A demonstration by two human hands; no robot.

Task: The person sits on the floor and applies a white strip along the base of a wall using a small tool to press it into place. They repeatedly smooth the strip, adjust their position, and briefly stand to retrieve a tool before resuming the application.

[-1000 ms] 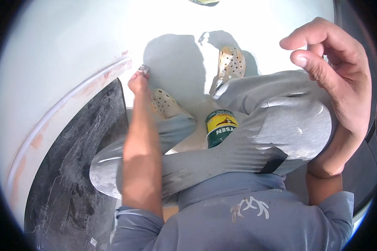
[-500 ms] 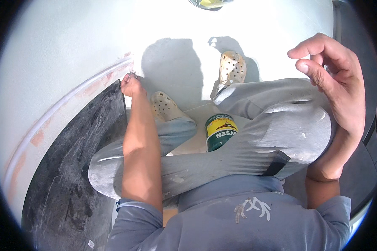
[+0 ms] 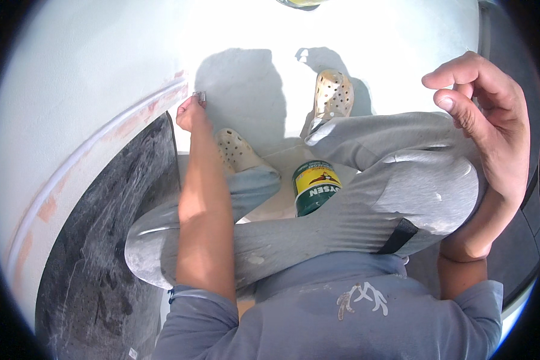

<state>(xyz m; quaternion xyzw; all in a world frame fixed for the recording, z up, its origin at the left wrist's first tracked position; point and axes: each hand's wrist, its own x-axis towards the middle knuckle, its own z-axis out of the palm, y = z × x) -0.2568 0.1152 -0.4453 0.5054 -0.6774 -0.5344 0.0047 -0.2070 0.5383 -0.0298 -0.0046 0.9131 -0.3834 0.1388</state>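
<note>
My left hand (image 3: 192, 113) is closed with its fingertips pinched on a small flat greyish piece (image 3: 199, 96), too small to name. It is beside the foot of the white wall, close to the pale strip (image 3: 111, 129) with pinkish patches around it. My right hand (image 3: 486, 105) is raised over my right knee with nothing in it. Its thumb and forefinger stand apart in a loose curve, and the other fingers are curled behind.
A green and yellow tub (image 3: 317, 187) sits between my legs, partly covered by my thigh. My holed clogs (image 3: 333, 93) are on the pale floor. A dark dusty panel (image 3: 111, 234) borders my left side. At the far edge, part of a round container (image 3: 300, 5) shows.
My left hand has moved slightly right and away from me, off the strip's end, with the small piece now more visible. My right hand has shifted slightly right and stays in the same curve.
</note>
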